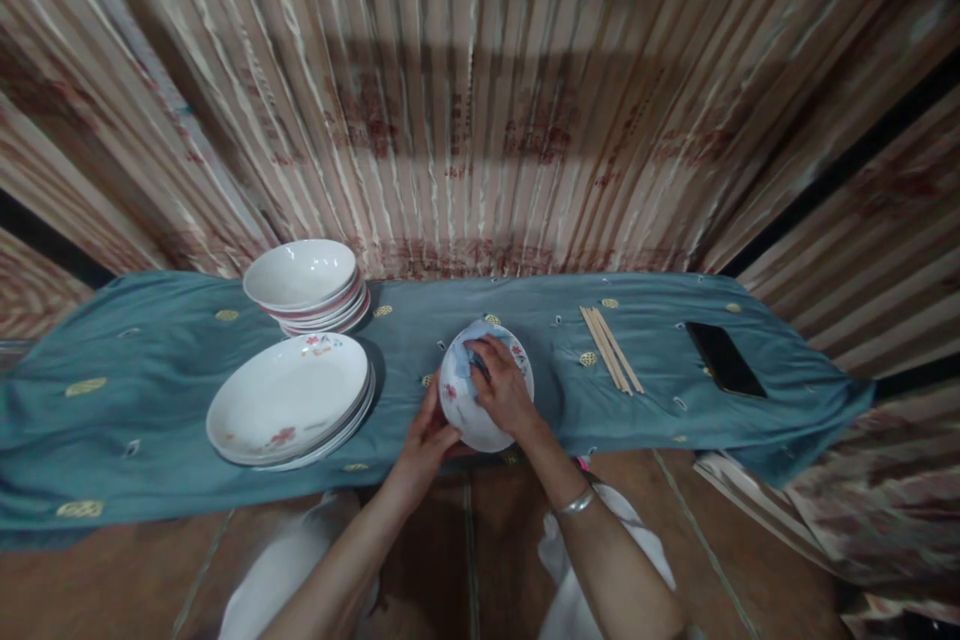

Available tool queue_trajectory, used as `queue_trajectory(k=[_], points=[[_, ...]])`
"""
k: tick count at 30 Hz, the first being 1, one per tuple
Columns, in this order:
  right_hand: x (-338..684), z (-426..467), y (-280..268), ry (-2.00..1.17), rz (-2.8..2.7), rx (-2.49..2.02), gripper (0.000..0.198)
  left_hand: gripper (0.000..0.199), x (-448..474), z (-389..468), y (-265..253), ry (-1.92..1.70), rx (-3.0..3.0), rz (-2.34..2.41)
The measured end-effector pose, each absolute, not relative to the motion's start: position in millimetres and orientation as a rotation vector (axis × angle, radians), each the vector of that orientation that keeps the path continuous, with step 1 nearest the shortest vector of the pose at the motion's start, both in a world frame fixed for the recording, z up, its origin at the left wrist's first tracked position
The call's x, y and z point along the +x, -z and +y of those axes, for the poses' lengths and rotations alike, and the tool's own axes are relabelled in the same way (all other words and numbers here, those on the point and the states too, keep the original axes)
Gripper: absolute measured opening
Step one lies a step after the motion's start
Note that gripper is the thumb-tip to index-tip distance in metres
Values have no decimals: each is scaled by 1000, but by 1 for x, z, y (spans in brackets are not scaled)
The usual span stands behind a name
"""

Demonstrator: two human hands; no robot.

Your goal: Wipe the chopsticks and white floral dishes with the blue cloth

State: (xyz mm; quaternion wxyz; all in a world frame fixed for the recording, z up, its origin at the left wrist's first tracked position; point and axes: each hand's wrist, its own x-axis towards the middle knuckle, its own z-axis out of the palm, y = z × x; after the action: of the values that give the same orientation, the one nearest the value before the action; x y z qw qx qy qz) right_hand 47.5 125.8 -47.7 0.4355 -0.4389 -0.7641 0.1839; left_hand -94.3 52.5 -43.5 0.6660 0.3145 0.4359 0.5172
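A small white plate with red flowers is in front of me near the table's front edge. My left hand grips its lower left rim, thumb on top and fingers around the side. Over the middle of the plate, my right hand presses a light blue cloth against its surface with bent fingers. Part of the cloth is hidden under that hand. A silver bracelet circles my right wrist.
To the left are a stack of oval flowered plates and, behind it, a stack of white bowls. Several wooden chopsticks and a black phone lie right on the teal tablecloth. A striped curtain hangs behind.
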Motion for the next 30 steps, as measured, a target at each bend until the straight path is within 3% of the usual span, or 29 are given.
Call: queue_trajectory(k=[5,12,21,30], points=[[64,128,59,-279,-1960,-1244,37,98,-96,52,47,-1169,701,986],[82,111,72,-258,-2001,-1395,32,99,-94,51,42,-1151,693,1003],[85,87,49,-683,-2086,-1341,6,103,-92,51,34,-1141,666,1026],[59,85,45,-856,-2010,-1075,11,99,-94,54,41,-1167,647,1011]])
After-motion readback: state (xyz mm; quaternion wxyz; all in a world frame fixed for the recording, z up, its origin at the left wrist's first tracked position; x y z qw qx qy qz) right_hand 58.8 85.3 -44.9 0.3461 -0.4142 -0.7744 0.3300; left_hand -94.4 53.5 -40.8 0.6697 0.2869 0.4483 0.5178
